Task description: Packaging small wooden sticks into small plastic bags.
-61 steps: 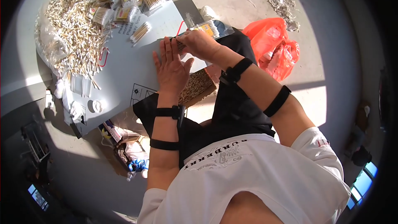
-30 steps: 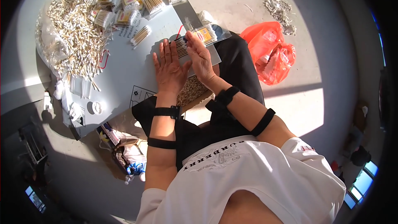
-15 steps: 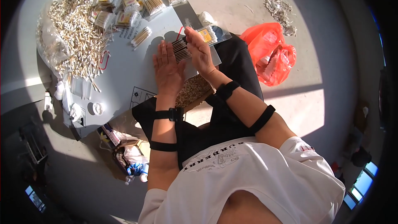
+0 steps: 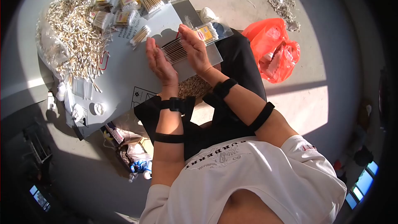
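Between my two hands a row of cotton swabs (image 4: pixel 174 51) lies side by side on the grey tabletop. My left hand (image 4: pixel 163 67) stands on edge at the row's left end, fingers stretched out and palm facing the swabs. At the other end my right hand (image 4: pixel 195 53) is likewise open, its straight fingers pointing away from me. Both hands border the row, but whether they touch it I cannot tell. Just beyond the right hand lies a clear packet of swabs (image 4: pixel 206 33) with a yellow label. A small loose bundle of swabs (image 4: pixel 140 35) lies farther left.
A large heap of loose swabs (image 4: pixel 76 33) covers the table's left side. Several filled packets (image 4: pixel 126 1) are piled at the back. A white round lid-like piece (image 4: pixel 99 108) sits near the front left edge. On the floor at right stands a red plastic bag (image 4: pixel 273 49).
My left hand has shifted left and tipped from palm-down onto its edge, uncovering more of the swab row. My right hand stays beside the row, moved only slightly.
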Action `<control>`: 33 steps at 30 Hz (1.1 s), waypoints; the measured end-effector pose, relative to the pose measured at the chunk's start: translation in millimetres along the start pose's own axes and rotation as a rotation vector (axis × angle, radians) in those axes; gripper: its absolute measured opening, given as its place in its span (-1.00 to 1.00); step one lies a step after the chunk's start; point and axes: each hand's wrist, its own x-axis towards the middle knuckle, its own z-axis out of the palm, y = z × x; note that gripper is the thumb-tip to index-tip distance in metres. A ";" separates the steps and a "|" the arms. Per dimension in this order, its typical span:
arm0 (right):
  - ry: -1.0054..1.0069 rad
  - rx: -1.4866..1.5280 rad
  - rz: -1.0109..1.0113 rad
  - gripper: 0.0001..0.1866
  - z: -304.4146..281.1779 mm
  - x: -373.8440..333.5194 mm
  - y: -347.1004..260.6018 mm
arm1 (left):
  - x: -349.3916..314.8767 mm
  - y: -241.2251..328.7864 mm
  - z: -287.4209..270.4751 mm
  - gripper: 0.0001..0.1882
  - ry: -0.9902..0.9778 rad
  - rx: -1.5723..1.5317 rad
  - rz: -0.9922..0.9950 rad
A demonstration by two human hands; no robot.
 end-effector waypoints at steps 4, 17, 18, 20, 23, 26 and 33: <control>-0.029 -0.063 -0.029 -0.61 -0.9 0.0 -4.2 | -0.6 -0.3 1.6 -0.34 -0.018 -0.007 -0.009; -0.717 -1.228 -0.504 -0.38 -39.6 27.1 -42.8 | -30.5 18.4 -20.2 -0.24 -0.511 1.491 0.381; -0.717 -1.230 -0.504 -0.38 -40.4 28.6 -42.4 | -31.0 14.6 -20.3 -0.23 -0.522 1.503 0.382; -0.775 -1.234 -0.526 -0.41 -40.2 29.6 -41.0 | -32.1 12.5 -20.9 -0.21 -0.525 1.515 0.382; -0.785 -1.203 -0.559 -0.45 -40.4 33.3 -35.9 | -32.5 10.4 -23.0 -0.21 -0.530 1.501 0.367; -0.751 -1.154 -0.582 -0.48 -42.5 33.2 -30.7 | -30.5 10.1 -22.8 -0.20 -0.553 1.516 0.350; -0.718 -1.142 -0.612 -0.50 -45.1 30.8 -26.7 | -28.8 13.1 -23.7 -0.18 -0.600 1.504 0.286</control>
